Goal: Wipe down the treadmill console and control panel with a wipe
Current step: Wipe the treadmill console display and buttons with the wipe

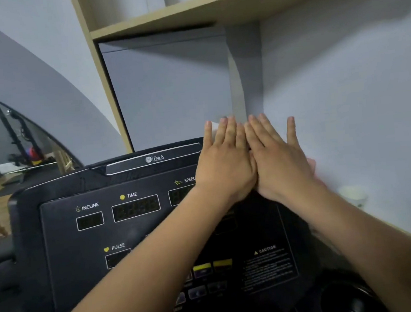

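At the far left we see an arched opening [11, 138] with dark gym gear and a wooden floor behind it, all of it blurred. Next to it stands the black treadmill console [66, 255], which fills the lower middle of the view.

Its control panel [156, 232] carries white lettering. From the left we read INCLINE [89, 206] over a small dark display, then TIME [131, 195] beside a yellow dot over a wider display. Lower down is PULSE [118, 246] with a yellow heart. On the top trim sits the logo TheA [157, 157]. SPEED [189, 179] is cut off by a wrist. Farther right are two yellow buttons [211, 267] and a CAUTION [267, 248] notice, whose small print is too blurred to read.

Over the console's upper right corner are the left hand [225, 161] and the right hand [279, 159]. Both are flat, backs towards us, fingers straight and slightly spread. They lie side by side with the thumbs touching and grip nothing we can see. We cannot tell whether they press on the console. A paler patch shows behind the left fingertips; whether it is the wipe we cannot tell.

A grey wall [343, 94] rises behind and to the right. A blurred white cup-like object [352, 195] sits at its foot. A pale wooden shelf [211, 8] runs overhead.
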`<state>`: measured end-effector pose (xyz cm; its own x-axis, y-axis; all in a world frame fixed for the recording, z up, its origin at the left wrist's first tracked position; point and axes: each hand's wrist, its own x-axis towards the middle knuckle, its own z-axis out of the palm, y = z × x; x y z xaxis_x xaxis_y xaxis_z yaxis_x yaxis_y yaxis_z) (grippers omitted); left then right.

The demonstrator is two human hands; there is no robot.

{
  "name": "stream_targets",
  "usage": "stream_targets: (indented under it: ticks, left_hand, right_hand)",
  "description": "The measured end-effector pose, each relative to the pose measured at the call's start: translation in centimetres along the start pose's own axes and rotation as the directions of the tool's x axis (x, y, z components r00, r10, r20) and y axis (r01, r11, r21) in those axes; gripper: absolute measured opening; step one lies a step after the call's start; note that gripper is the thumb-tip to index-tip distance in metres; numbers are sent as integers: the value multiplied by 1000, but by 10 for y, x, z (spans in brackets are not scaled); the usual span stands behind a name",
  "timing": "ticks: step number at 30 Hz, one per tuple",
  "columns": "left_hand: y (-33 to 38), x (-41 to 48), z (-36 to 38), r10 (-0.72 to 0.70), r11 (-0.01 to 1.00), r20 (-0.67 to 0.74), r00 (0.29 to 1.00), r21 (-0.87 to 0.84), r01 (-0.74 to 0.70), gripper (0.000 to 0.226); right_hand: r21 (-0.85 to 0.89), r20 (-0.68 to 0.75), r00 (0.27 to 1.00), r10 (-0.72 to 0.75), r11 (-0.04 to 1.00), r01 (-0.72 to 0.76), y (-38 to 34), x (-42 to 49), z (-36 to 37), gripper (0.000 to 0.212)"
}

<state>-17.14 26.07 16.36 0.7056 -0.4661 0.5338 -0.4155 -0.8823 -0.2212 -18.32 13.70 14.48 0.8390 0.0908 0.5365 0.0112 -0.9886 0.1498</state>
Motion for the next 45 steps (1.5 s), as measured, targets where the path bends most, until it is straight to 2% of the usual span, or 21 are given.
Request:
stream_targets:
  ticks: [6,9,14,16,20,24,27,30,34,37,40,43,45]
  left_hand:
    - [24,-51,31,123,988,-111,986,-85,-133,63]
    - [26,-41,33,141,986,-95,985,-76,-149,64]
    - [28,12,14,97,995,-6,995,-13,-97,62]
    - [34,4,21,129,992,-19,991,-10,-129,63]
    - [49,-51,44,204,974,-78,976,-87,-210,67]
    - [55,-21,34,174,984,-38,984,-22,-175,65]
    - [54,4,27,120,993,-15,993,9,-120,64]
    - [56,-29,43,138,990,-44,989,-35,-139,66]
    - [51,-73,57,180,979,-70,981,-86,-186,69]
    - [41,-41,46,124,990,-108,986,-60,-131,68]
    - [28,-11,28,75,997,-61,995,-30,-77,69]
    - [18,-36,32,81,995,-55,995,-52,-84,68]
    - [10,-67,37,90,991,-100,991,-86,-99,67]
  right_hand:
    - [150,-67,997,-24,988,34,-2,-59,34,71]
    - [99,-60,998,-18,995,24,7,-57,36,69]
    - [71,-21,999,47,996,-46,28,-15,19,80]
    - [70,-34,999,36,997,-33,29,-28,24,79]
    - [188,-46,999,-25,982,33,24,-82,47,71]
    - [150,-28,1000,7,989,-3,41,-60,41,73]
    - [134,39,999,18,991,-23,47,-37,33,78]
    - [148,-22,1000,-23,989,26,37,-64,40,79]
    - [136,-3,996,-91,987,91,21,-93,51,79]
    - [78,-20,998,-51,996,53,22,-59,35,73]
    - [28,17,1000,-14,1000,14,22,-28,17,74]
    - [74,20,996,-82,994,80,4,-40,18,76]
    - [95,-3,989,-147,985,146,-12,-56,25,76]
